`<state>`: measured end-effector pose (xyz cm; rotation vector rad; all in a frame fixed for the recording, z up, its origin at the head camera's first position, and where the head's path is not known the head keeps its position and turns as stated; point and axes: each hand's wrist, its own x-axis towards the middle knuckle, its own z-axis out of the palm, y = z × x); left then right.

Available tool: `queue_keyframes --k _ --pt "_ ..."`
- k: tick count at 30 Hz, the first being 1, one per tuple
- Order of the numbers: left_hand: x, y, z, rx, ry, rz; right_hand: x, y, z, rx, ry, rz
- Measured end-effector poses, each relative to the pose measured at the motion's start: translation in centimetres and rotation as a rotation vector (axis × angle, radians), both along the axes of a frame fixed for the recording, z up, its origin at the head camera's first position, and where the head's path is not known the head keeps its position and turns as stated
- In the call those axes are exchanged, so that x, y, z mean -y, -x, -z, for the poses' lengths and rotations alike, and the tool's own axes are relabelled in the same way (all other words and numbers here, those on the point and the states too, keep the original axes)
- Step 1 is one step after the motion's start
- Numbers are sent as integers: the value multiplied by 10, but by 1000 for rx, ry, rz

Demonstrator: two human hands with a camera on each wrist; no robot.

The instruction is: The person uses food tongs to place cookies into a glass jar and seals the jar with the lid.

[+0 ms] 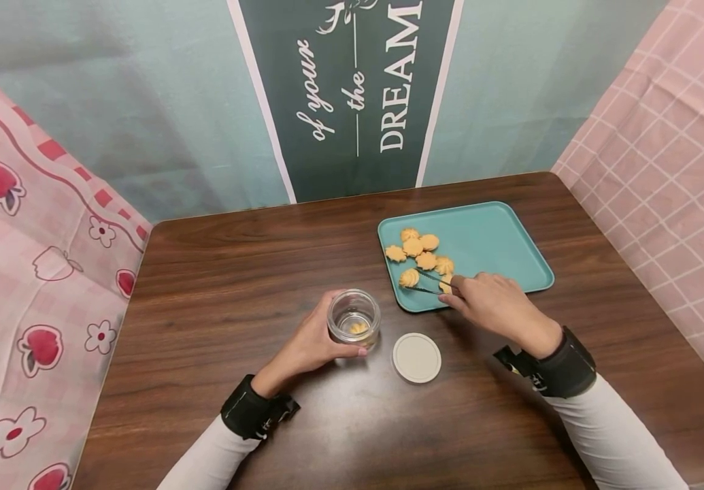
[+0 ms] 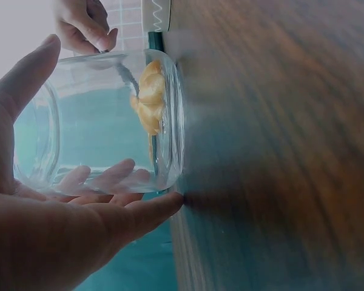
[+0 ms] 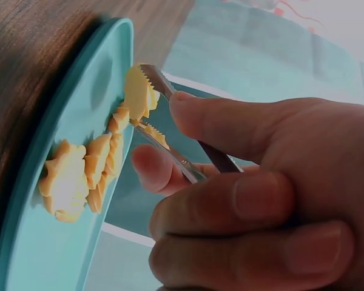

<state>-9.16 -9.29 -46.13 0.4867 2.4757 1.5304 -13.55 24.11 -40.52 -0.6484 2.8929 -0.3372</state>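
My left hand (image 1: 311,342) is curled around a clear glass jar (image 1: 371,329), its thumb on the near side. A piped cookie (image 2: 150,100) lies at the jar's bottom in the left wrist view. With thumb and fingers my right hand (image 1: 498,305) grips metal tongs (image 1: 423,290). Their toothed tips (image 3: 153,77) stand at either side of a swirled cookie (image 1: 409,278) at the front left of the teal tray (image 1: 492,245). Several other cookies (image 1: 413,247) cluster behind it, and one is partly hidden by the right hand.
A round pale lid (image 1: 417,357) lies on the brown table (image 1: 235,272), between the jar and my right forearm. Bare tray surface extends right of the cookies. Fabric hangings (image 1: 186,122) border the table's back and both sides.
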Motion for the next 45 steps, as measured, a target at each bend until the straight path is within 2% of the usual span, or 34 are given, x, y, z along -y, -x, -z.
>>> queue_keyframes --k 9,24,45 --pt "-1 0 0 -6 13 -3 0 -2 -7 4 3 15" --pt "0 0 1 -13 -1 -3 0 -11 -23 -86 24 9" --pt "-2 -2 2 -18 3 -14 10 -42 -46 -238 73 -31"
